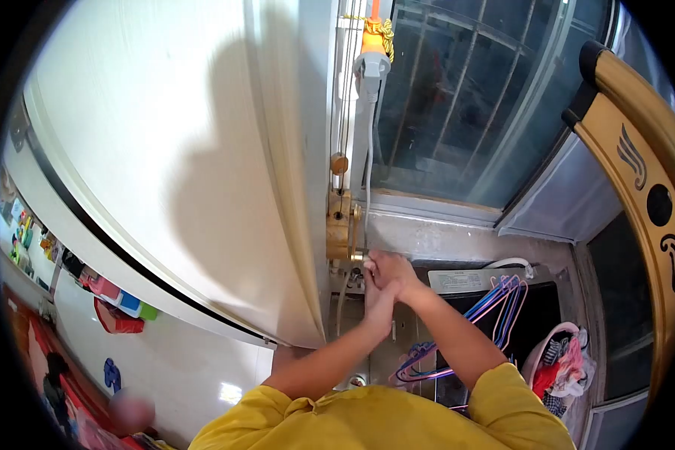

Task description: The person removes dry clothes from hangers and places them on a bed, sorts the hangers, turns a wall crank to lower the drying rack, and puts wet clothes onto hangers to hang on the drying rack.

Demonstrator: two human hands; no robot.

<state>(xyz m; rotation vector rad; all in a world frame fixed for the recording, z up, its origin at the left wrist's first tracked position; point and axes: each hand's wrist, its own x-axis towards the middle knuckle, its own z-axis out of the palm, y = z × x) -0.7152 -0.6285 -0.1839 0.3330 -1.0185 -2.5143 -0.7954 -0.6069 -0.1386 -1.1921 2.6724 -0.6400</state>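
A gold hand-crank winder (339, 234) is fixed to the narrow wall strip, with thin cables running up from it. Its crank handle (358, 256) sticks out to the right at the bottom. My right hand (394, 271) is closed around the handle's outer end. Just below, my left hand (380, 300) is pressed against my right hand and wrist, its fingers curled up near the handle's tip. What those left fingers hold is hidden. A wooden ball (339, 163) hangs on the cables above the winder.
A grey plug (372, 67) and white cord hang beside the cables. To the right, several clothes hangers (495, 300) lie on a dark-topped appliance (457, 280). A laundry basket (532, 360) holds clothes. A white door (150, 150) fills the left, and a gold-framed piece (637, 165) stands far right.
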